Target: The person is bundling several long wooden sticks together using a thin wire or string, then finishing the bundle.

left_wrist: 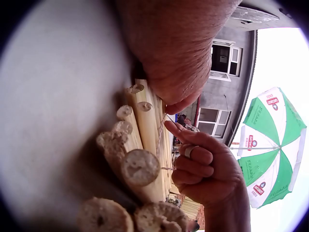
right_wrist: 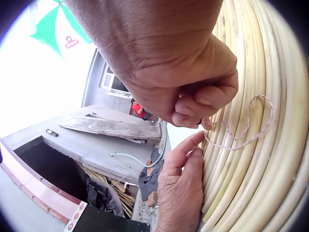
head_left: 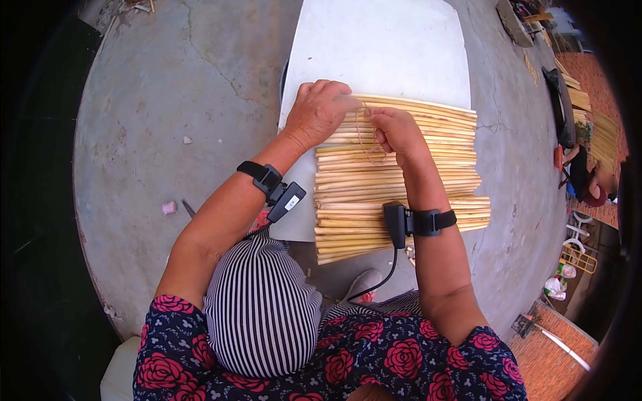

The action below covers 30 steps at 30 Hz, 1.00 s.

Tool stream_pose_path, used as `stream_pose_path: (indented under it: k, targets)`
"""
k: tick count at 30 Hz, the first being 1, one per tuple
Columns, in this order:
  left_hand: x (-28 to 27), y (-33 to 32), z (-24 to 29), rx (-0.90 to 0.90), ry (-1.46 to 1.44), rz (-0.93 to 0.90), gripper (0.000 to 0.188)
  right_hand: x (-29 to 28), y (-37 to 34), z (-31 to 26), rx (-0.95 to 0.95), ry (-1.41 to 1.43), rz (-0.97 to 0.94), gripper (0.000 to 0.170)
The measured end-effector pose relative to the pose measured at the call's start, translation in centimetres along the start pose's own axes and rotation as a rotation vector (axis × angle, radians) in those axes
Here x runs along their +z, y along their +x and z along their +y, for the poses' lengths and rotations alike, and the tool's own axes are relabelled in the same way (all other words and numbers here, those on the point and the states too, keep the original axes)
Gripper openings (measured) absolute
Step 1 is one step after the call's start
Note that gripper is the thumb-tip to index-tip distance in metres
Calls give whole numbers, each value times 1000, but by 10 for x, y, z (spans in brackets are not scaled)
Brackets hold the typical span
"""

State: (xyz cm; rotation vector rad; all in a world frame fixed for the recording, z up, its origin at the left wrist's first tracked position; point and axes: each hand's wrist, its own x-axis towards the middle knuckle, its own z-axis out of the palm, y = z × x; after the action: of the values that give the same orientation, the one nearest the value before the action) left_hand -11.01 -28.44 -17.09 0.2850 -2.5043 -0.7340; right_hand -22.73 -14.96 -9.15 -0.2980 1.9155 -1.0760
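The stalks (head_left: 461, 167) lie side by side on the white table (head_left: 381, 47), with string (right_wrist: 272, 111) reaching their far edge and looping slack over them, so work there looks unfinished; how much remains is unclear. The right hand (head_left: 399, 131) pinches the string above that edge. The left hand (head_left: 315, 112) meets it there, its grip unclear, while the right forearm hides some stalks.

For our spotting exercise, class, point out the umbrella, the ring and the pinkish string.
Umbrella (left_wrist: 274, 144), left wrist view: canopy's middle.
Ring (left_wrist: 189, 151), left wrist view: its band.
String (right_wrist: 272, 112), right wrist view: loop's edge.
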Motion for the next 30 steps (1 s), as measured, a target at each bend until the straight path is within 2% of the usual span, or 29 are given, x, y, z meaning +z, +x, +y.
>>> stream_pose_path:
  k: [5, 11, 17, 30]
  targets:
    - [1, 0, -1, 7, 14, 4, 33, -4, 4, -1, 11, -33, -25, 18]
    - [-1, 0, 1, -2, 0, 6, 29, 2, 10, 15, -117, -141, 84, 20]
    - [-1, 1, -2, -11, -9, 55, 22, 4, 17, 40, -232, -482, 263, 27]
    - [-2, 3, 0, -6, 1, 59, 21, 17, 5, 38, -120, -446, 359, 19]
